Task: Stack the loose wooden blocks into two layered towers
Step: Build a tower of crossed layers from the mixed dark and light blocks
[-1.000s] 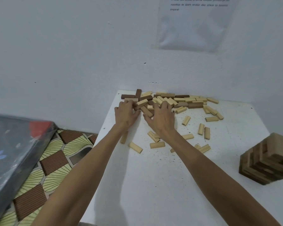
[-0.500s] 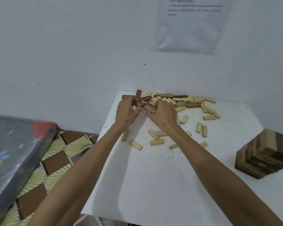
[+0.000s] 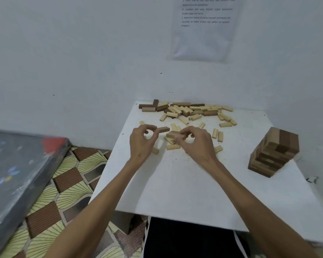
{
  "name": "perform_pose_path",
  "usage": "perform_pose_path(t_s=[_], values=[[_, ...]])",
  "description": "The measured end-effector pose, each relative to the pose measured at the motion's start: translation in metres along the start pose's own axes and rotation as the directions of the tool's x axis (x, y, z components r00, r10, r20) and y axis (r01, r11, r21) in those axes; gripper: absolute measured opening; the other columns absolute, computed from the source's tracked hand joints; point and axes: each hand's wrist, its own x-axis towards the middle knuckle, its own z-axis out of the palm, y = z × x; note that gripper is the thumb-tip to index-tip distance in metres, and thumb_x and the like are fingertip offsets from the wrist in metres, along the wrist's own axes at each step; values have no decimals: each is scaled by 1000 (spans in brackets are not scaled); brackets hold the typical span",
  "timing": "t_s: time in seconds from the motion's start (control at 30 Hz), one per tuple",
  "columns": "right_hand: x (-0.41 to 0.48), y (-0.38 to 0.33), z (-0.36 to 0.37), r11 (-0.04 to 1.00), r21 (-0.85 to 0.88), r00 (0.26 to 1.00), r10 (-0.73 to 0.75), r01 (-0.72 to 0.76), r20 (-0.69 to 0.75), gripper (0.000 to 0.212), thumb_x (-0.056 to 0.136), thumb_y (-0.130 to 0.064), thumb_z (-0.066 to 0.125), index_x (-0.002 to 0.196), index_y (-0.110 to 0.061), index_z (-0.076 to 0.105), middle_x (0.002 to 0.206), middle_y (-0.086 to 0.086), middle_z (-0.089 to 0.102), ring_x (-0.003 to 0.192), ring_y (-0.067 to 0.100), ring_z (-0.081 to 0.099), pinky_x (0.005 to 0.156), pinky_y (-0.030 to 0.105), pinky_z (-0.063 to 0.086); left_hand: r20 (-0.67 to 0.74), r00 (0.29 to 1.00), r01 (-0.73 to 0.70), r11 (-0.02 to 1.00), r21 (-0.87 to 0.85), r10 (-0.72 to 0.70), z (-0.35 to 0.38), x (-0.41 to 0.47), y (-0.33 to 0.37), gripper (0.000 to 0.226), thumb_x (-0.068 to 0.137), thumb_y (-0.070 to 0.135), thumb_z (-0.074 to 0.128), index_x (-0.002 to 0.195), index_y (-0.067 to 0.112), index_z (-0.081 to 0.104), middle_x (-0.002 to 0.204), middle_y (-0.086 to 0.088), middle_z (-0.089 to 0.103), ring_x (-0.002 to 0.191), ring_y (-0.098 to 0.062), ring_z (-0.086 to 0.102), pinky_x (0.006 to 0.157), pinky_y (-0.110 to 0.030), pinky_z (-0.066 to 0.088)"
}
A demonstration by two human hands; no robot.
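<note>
As left hand (image 3: 141, 144) pinches, dark block (image 3: 163, 129) juts right (level).

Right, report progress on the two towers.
Done: one tower stands on the right of the table. In hand: the left hand pinches a dark block, the right hand grips light blocks. Left: no second tower yet; the pile at the far edge and scattered blocks lie loose.
</note>
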Motion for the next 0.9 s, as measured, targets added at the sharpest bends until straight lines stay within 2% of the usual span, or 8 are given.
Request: perform_pose_path(t_s=[0.17,0.3,0.4,0.47,0.67,0.8,0.87,0.9], values=[[-76,19,-18,999,32,996,-38,35,75,25,83,-31,82,105,-27,73,104,-19,70,103,12,55,86,32,49,58,998,15,1000,-7,-15,2,-68,1,13,93,38,73,103,32,77,101,25,71,98,1,58,81,-10,38],[-116,34,-24,998,-24,987,-50,54,152,28,82,-36,83,107,-31,72,107,-25,66,111,9,49,91,18,39,159,987,-33,998,56,24,7,-105,-5,13,93,37,72,104,34,77,102,25,70,100,0,57,85,-17,41],[-126,39,-25,991,-103,979,-60,82,197,32,82,-41,82,111,-34,71,107,-29,63,118,11,46,92,32,39,206,973,-125,986,114,100,6,-112,-4,13,92,40,72,102,32,77,101,23,72,103,-3,55,89,-25,43],[-127,40,-24,986,-135,976,-66,96,209,32,83,-41,81,112,-34,71,107,-29,62,119,11,45,91,36,35,220,967,-162,975,150,126,5,-111,-4,13,92,40,72,101,32,77,101,22,72,103,-5,56,90,-30,44],[-128,47,-27,987,-81,965,-113,136,238,29,84,-47,72,111,-38,67,111,-30,64,116,8,49,96,50,44,218,969,-159,972,172,119,6,-105,-5,11,90,37,75,99,30,76,97,20,73,94,-6,58,87,-36,49],[-126,49,-25,988,-64,966,-121,138,227,30,83,-48,71,111,-40,67,113,-30,62,117,5,50,97,52,45,242,961,-184,964,191,136,11,-104,-6,11,89,34,74,99,36,76,98,23,73,101,-6,57,93,-43,49],[-125,51,-24,988,-70,967,-116,135,228,32,83,-46,74,114,-39,68,118,-24,57,119,6,49,99,50,43,260,955,-195,965,175,146,11,-105,-4,22,88,35,67,108,35,74,108,22,72,108,-9,57,98,-45,47],[-124,51,-23,989,-76,969,-107,127,225,35,84,-46,75,117,-37,68,120,-19,53,118,7,48,100,48,42,296,946,-191,967,171,135,10,-105,-3,34,87,39,62,118,32,71,119,20,69,115,-11,54,102,-45,44]])
